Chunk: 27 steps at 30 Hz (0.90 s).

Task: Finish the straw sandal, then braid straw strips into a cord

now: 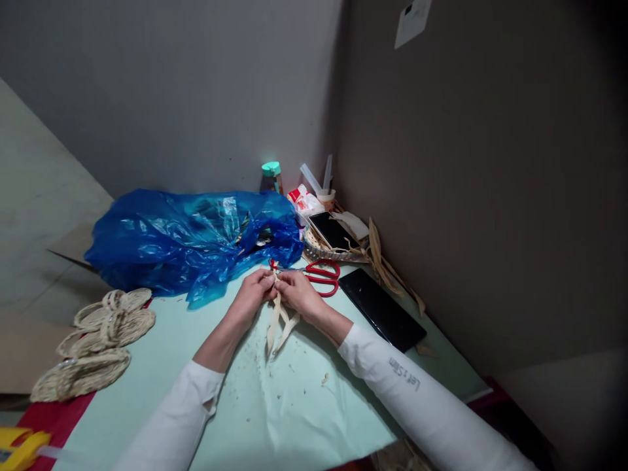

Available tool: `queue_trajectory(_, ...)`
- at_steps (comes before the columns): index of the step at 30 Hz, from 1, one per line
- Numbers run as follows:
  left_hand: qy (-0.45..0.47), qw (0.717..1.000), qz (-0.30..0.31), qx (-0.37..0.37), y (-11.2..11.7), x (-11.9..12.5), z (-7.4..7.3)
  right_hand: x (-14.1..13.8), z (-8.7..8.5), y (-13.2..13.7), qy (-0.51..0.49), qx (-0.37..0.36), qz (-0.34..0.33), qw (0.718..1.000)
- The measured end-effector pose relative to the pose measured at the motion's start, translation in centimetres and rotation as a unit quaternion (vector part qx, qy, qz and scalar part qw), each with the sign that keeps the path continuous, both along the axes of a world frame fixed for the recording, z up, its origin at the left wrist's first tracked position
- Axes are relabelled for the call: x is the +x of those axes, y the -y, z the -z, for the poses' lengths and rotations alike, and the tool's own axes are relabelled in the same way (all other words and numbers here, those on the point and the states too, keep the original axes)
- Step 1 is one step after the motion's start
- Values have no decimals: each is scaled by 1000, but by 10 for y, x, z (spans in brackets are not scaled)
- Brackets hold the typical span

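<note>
Directions taken from the hands.

- Left hand [259,288]: fingers curled, thumb and fingertips pinching pale dried strips [277,324].
- Right hand [294,291]: likewise curled, pinching the same strips beside the left; loose ends hang toward 6 o'clock.
- Red-handled scissors [335,285]: 3 o'clock, just beside the right hand, blades partly hidden.
- Black flat device [383,311]: between 3 and 4.
- Basket [333,256]: 2 o'clock, bearing a second device [333,230].
- Blue plastic bag [161,235]: 10 o'clock.
- Woven sandals [81,374]: between 8 and 9, near the tabletop's red border [73,418].
- Writing: "Let's Slim" on the right sleeve [417,386]; lettering on the red-and-white packet [305,201], 1 o'clock, too small to read.
- Tabletop [235,418]: green covering, crumbs scattered; widest room at 6 to 7; edge at 5; wall [441,216] bounding 2 to 3.
</note>
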<state>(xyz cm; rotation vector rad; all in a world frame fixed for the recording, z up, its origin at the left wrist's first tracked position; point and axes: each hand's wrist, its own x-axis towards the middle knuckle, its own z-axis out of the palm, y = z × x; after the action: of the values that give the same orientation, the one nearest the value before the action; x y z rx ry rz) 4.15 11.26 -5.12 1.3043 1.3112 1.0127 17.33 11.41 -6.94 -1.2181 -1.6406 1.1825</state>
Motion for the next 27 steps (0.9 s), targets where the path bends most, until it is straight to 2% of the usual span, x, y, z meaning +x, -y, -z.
queue_trajectory(7, 61, 994, 48, -79, 5, 4, -1, 5, -5, 2, 27, 13, -22, 999)
queue_trajectory(16, 38, 991, 56, -112, -2, -12, -9, 9, -13, 4, 107, 29, -51, 993)
queue_trajectory(22, 15, 996, 22, -81, 3, -6, -3, 10, -28, 14, 230, 72, -21, 970)
queue_trajectory(27, 37, 994, 14, -102, 9, 2, -2, 12, -28, 16, 313, 107, -29, 943)
